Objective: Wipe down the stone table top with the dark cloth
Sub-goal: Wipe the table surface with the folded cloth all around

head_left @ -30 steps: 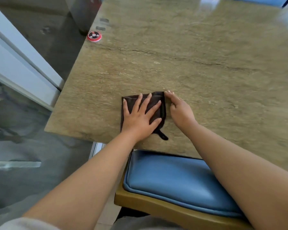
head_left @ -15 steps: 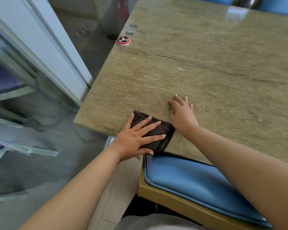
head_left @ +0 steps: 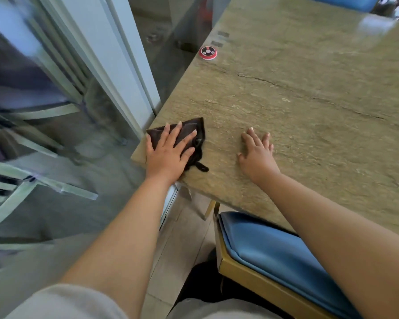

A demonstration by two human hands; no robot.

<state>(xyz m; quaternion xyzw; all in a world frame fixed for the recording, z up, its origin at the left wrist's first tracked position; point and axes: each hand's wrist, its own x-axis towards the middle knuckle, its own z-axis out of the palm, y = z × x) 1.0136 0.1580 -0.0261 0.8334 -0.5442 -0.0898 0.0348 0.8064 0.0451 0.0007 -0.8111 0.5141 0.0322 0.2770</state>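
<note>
The stone table top serves as the landmark: its near-left corner carries the dark cloth, a folded brown square that lies flat right at that corner, with a small loop tab sticking out from its near-right side toward the table's front edge. The left hand presses palm-down on the cloth with all fingers spread and flat, not gripping it; the wrist crosses the table's near edge. The right hand lies palm-down on the bare stone, well to the right of the cloth and apart from it, fingers extended and slightly splayed, holding nothing. Farther along the table's left edge, away from the person, sits 1 small round red-and-white disc. Below the table's front edge, a chair with a blue padded seat and gold-coloured frame is tucked partly under the stone.
</note>
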